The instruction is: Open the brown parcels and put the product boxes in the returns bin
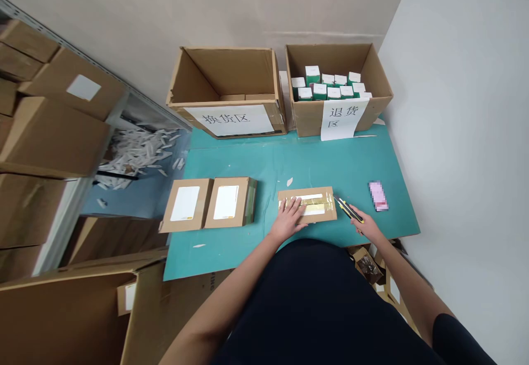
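Observation:
A small taped cardboard box [327, 213] lies on the green table [318, 161] in front of me, with white label strips and clear yellowish tape on top. My left hand [288, 219] rests flat on its left part, fingers spread. In my right hand [366, 225] is a box cutter [350, 210], yellow and black, gripped by its handle. Its tip points up and left and lies at the box's right end; whether blade and cardboard touch I cannot tell.
Two labelled cardboard boxes sit to the left, a left one [173, 219] and a right one [210, 216]. At the back stand an open carton [177, 97] and another carton [308, 119] holding several green-and-white boxes [319, 90]. A blurred phone [378, 196] lies right. Stacked cartons [49, 139] fill the left side.

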Demonstrator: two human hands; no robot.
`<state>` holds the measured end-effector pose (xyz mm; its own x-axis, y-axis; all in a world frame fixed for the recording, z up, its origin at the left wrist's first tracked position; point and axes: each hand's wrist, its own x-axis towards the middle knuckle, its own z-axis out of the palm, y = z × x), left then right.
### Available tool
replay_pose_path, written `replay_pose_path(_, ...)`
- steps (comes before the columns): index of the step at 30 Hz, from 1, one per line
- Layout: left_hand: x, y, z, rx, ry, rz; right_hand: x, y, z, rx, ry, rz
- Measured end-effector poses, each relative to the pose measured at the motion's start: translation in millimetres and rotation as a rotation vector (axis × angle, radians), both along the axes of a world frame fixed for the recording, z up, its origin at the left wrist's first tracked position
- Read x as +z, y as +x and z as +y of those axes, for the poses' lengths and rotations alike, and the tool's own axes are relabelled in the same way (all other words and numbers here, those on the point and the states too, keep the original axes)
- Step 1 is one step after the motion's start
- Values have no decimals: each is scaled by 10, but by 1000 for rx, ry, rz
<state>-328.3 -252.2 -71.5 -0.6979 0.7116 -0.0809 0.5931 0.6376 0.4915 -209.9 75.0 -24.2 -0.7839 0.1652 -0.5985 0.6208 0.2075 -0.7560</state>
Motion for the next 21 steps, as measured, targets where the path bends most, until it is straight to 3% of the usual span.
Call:
replay_pose_path(9,4,1,-3,18,86,14,140,69,116,76,-40,-60)
replay_pose_path(21,-3,29,-12,22,34,7,302,52,111,113,-53,-88)
